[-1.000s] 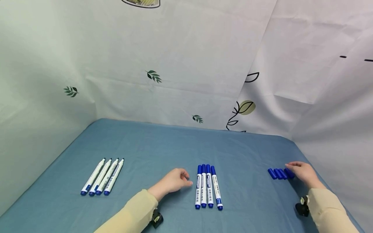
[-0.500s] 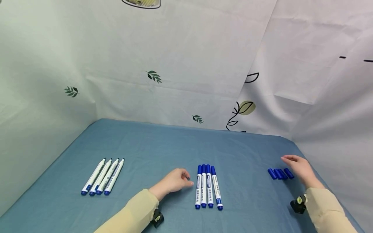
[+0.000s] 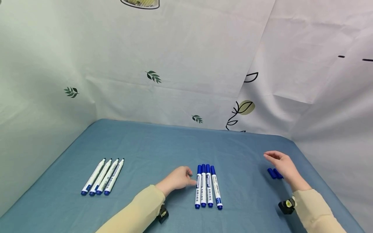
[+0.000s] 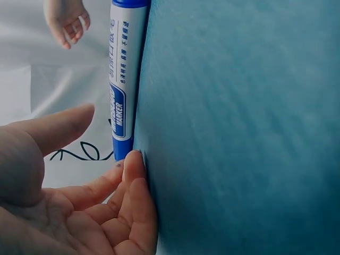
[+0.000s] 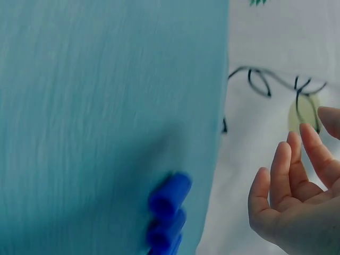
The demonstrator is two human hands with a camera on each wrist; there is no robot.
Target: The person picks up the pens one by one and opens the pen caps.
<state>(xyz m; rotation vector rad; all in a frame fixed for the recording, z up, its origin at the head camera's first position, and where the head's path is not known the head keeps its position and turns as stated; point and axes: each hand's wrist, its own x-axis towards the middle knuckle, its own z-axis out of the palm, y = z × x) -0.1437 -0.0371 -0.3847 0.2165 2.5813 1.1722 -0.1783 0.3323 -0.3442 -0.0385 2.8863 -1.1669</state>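
Note:
My left hand (image 3: 177, 178) hovers beside the leftmost of several capped whiteboard markers (image 3: 198, 191), thumb tip close to its barrel. In the left wrist view the thumb and fingers stand apart, fingertips near the blue end of a whiteboard marker (image 4: 126, 79); whether they touch it I cannot tell. Over a row of loose blue marker caps (image 3: 271, 173) my right hand (image 3: 284, 165) is raised, partly hiding the row. The right wrist view shows its fingers loosely bent and holding nothing, apart from the blue caps (image 5: 170, 196).
Several uncapped whiteboard markers (image 3: 102, 177) lie side by side at the left of the blue cloth-covered table (image 3: 157, 145). A white printed curtain (image 3: 175, 58) stands along the back and sides.
My right hand has risen from the rightmost cap and moved left over the row, now covering part of it. My left hand has shifted slightly right, closer to the capped markers.

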